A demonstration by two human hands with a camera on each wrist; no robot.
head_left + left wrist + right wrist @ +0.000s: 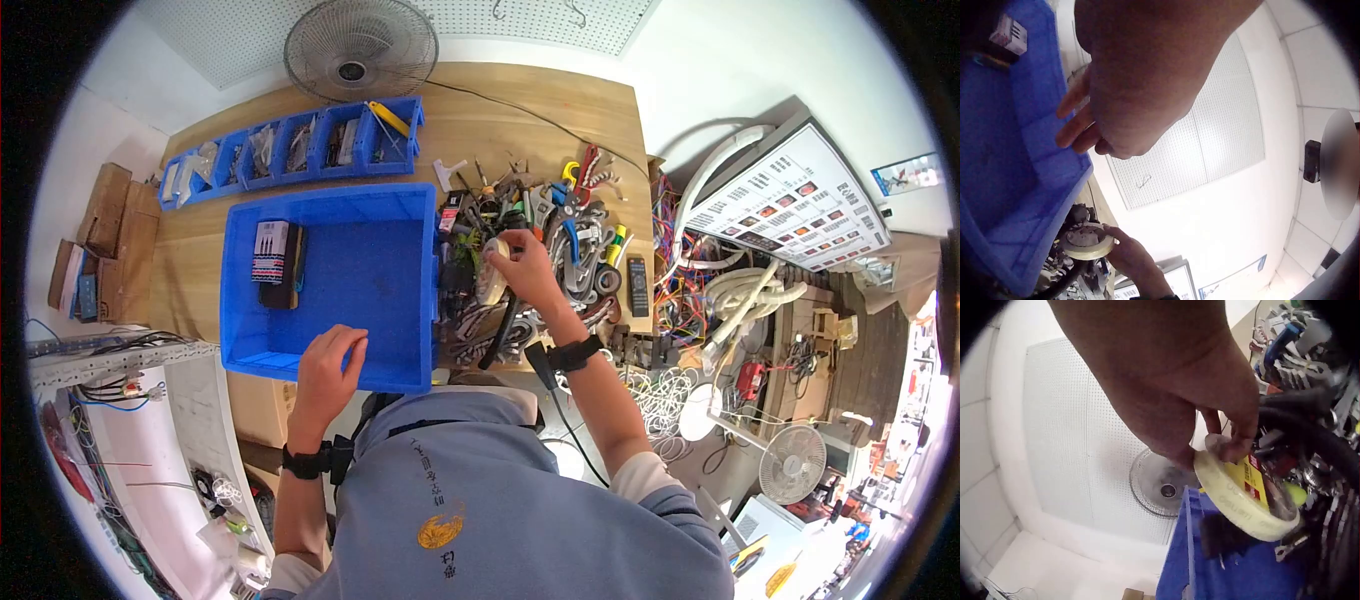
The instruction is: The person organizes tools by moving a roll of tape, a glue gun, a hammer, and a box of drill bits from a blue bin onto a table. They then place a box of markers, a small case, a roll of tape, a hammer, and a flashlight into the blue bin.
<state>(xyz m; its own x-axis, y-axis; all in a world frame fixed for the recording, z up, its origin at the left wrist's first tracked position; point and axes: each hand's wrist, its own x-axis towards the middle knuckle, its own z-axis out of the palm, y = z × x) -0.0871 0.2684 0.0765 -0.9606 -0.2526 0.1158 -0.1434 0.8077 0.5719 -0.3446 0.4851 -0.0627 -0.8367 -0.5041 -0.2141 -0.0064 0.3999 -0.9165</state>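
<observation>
My right hand point(525, 268) pinches a roll of pale yellowish tape point(1235, 503) by its edge, above the heap of tools and cables point(590, 235). In the left wrist view the tape's ring is seen tilted beside the right side of the blue bin point(365, 260). My left hand point(328, 365) hovers over the bin's near edge, its fingers loosely bent and holding nothing. Inside the bin, toward the left, lie a white-and-red patterned box point(268, 250) and a dark item point(294, 260) against it.
A row of small blue compartments point(290, 150) with parts and a yellow-handled cutter point(388, 118) stands behind the bin. A fan point(360, 45) sits at the back. A black remote point(637, 287) lies at the table's right edge, near a tilted screen point(790, 200).
</observation>
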